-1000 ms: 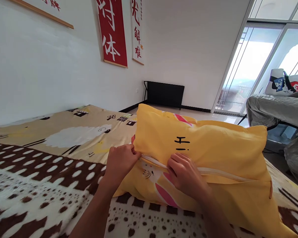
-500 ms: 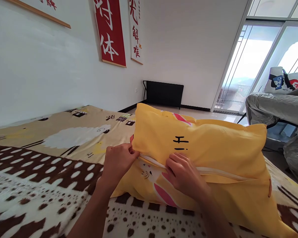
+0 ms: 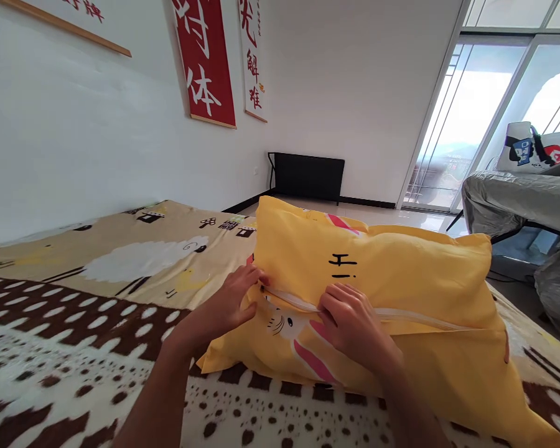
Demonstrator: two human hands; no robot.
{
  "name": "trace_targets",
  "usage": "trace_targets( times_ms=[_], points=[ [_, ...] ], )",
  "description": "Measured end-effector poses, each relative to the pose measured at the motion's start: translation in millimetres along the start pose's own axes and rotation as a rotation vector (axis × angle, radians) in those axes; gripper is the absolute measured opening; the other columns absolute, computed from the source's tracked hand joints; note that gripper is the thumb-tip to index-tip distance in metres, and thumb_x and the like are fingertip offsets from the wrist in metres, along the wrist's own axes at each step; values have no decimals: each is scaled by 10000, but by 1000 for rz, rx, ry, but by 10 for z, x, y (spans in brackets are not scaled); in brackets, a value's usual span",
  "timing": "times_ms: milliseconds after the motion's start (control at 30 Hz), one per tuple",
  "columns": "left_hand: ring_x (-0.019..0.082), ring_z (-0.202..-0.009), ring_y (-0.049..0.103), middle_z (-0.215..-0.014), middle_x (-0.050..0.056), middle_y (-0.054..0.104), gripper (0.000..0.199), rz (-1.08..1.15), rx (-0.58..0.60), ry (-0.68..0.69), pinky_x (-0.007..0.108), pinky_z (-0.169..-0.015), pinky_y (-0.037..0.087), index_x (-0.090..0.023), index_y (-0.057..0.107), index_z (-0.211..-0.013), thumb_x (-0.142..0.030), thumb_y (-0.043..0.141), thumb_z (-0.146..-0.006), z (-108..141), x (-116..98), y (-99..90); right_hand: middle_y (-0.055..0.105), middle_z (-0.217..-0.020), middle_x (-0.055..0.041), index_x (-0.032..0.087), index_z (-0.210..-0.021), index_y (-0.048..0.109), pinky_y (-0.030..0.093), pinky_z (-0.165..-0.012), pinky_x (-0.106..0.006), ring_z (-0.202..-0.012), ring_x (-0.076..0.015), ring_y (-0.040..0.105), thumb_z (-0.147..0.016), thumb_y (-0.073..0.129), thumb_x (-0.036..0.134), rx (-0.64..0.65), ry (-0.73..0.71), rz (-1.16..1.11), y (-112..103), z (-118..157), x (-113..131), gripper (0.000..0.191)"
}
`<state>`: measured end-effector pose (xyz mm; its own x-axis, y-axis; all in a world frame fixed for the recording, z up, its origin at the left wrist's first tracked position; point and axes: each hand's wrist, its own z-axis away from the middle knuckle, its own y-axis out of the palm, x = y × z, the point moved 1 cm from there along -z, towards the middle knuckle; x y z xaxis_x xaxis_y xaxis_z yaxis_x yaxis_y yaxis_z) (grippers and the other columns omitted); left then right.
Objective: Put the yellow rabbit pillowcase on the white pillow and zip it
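Observation:
A stuffed yellow pillow [image 3: 424,267] with rabbit prints and black lettering lies in front of me on the bed. A pale zipper [image 3: 298,303] runs lengthwise along its facing side. At the zipper's left end, by a small dark spot that may be the slider, my left hand [image 3: 236,295] touches the cloth, thumb and fingers apart. My right hand [image 3: 352,320] is curled over the zipper seam near the middle, gripping the pillow's cloth; its fingertips are partly hidden.
Beneath the pillow lies a brown-and-white spotted blanket [image 3: 98,342], with a beige sheep-print sheet [image 3: 121,230] beyond it. A black folded panel [image 3: 308,177] leans at the far wall. To the right stands furniture under a silvery cover [image 3: 518,196], near glass doors [image 3: 476,112].
My left hand has loosened its pinch at the zipper's left end, and its fingers have spread. My right hand keeps its grip, slightly farther right. The pillow has shifted a little.

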<state>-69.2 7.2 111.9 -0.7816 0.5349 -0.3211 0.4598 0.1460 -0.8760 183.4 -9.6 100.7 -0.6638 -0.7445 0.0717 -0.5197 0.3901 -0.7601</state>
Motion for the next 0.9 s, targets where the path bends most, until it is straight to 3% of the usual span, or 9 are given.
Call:
trace_targets(
  times_ms=[200,400,567,767,900],
  points=[
    [206,-1061,463,-1034,40,522,110,-10,-22,63,416,-1052,277,-213,554,-861,-277,464,-866,-101,20,192,507,-696,-13,177,-662,443,310,-643,-250,-664,-130,415,-839,462,56,-9,4,-7,1,-10,3,215],
    [175,-973,494,-959,27,538,219,153,-17,73,389,-1080,235,-198,554,-801,-374,466,-896,-68,-83,58,537,-724,-15,179,-689,477,323,-651,-248,-684,-134,444,-851,488,77,8,30,-8,-2,-8,-11,192],
    [156,-865,499,-906,47,547,253,371,70,77,269,-820,410,-172,500,-778,-367,419,-917,-34,-144,-20,555,-742,-22,175,-698,507,348,-662,-246,-704,-135,480,-880,491,125,65,72,-33,-25,-27,0,190],
    [134,-751,460,-790,10,519,282,413,63,-11,238,-691,375,-165,493,-797,-411,413,-911,-43,-64,38,566,-748,-29,173,-703,553,377,-703,-255,-737,-138,504,-924,466,201,96,113,-42,-58,-46,41,239],
    [123,-686,417,-733,-13,473,324,375,37,-72,232,-620,343,-169,468,-768,-457,395,-900,-63,-63,53,590,-798,-35,174,-740,586,381,-753,-281,-789,-157,513,-889,553,279,97,116,-53,-61,-43,38,185]
  ],
)
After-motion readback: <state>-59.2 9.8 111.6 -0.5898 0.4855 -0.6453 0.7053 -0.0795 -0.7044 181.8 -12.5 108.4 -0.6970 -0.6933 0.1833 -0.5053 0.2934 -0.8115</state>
